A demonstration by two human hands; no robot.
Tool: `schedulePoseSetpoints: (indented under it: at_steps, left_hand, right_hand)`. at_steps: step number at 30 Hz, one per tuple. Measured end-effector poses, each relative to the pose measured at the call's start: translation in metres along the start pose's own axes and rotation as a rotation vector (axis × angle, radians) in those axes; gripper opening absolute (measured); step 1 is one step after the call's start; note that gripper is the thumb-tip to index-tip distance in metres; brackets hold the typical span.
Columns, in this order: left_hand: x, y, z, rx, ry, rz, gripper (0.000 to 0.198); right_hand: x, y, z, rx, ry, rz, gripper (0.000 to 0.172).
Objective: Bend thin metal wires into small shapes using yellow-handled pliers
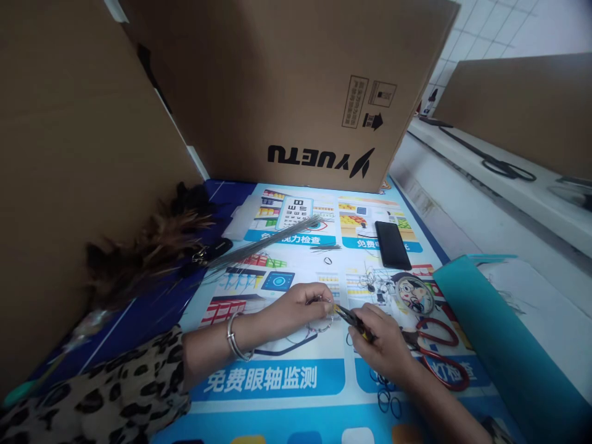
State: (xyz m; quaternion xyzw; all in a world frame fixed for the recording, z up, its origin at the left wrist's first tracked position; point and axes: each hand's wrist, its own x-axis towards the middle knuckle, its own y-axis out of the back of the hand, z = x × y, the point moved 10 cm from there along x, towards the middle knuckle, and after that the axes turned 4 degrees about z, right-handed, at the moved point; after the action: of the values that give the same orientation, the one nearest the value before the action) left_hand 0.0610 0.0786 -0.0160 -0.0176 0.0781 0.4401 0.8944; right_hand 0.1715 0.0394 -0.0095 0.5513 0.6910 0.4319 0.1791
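My left hand (308, 306) pinches a thin beaded wire loop (326, 327), which hangs just below the fingertips. Wrapped in my right hand (383, 340) are needle-nose pliers (350, 317) with dark jaws and some yellow on the handles. Their tips meet the loop right at my left fingertips; whether the jaws grip the wire is too small to tell. Red-handled scissors (437, 354) lie beside my right hand, partly behind it. Several dark rings (387, 399) rest on the printed sheet below that hand.
A bundle of thin wires (272, 240) lies across the printed table cover (259, 404). Around it are a black phone (392, 245), a round tin (415, 293) with a cartoon picture, brown feathers (134, 259) and a teal box (499, 327). Tall cardboard (240, 92) stands at the back and left.
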Motion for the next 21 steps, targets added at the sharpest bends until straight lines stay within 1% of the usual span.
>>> schedulePoseSetpoints:
  at_steps: [4, 6, 12, 21]
  left_hand:
    - [-0.0001, 0.0006, 0.0037, 0.102, -0.055, 0.001, 0.017]
    - [-0.0003, -0.0006, 0.0041, 0.116, -0.059, -0.01, 0.017]
    - [-0.0013, -0.006, 0.0013, 0.053, -0.011, -0.062, 0.017]
    - [-0.0028, -0.0066, -0.0004, -0.01, 0.016, -0.056, 0.018]
  right_hand:
    - [-0.0013, 0.0004, 0.001, -0.095, 0.027, 0.024, 0.017]
    - [-0.0021, 0.0001, 0.0007, -0.13, 0.044, 0.031, 0.019]
    - [-0.0042, 0.0034, -0.0055, -0.179, 0.119, 0.081, 0.021]
    - [-0.0028, 0.0038, -0.007, -0.187, 0.117, 0.082, 0.023]
